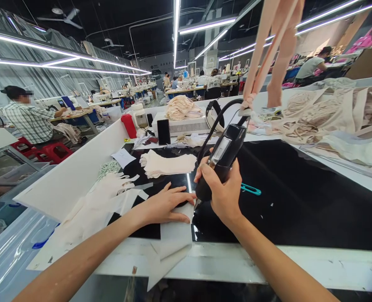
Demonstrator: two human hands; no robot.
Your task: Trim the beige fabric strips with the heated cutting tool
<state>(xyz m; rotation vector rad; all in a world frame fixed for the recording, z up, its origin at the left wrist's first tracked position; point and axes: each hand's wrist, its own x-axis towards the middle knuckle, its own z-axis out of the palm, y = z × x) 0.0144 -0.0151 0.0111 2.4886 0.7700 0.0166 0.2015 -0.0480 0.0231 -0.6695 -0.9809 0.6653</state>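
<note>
My right hand [225, 188] is wrapped round a black corded handheld power tool [225, 147], which is held at a tilt and has a narrow metal tip at its low end. Pink fabric strips [258, 63] are tied at the tool's upper end. The tip is beside the right edge of a pale cloth piece [176, 235] on the black work mat [299, 197]. Fingers spread, my left hand [167, 205] lies flat on this cloth. Its lower end hangs over the table's front edge. Right of my right hand is a teal thread snipper [251, 189].
Behind my left hand lies a stack of cream cloth pieces [170, 163]. More pale pieces [91, 205] heap up at left, and cream straps [324, 109] at right. A phone [164, 132] leans on a white box [186, 126]. A person [28, 117] sits at far left.
</note>
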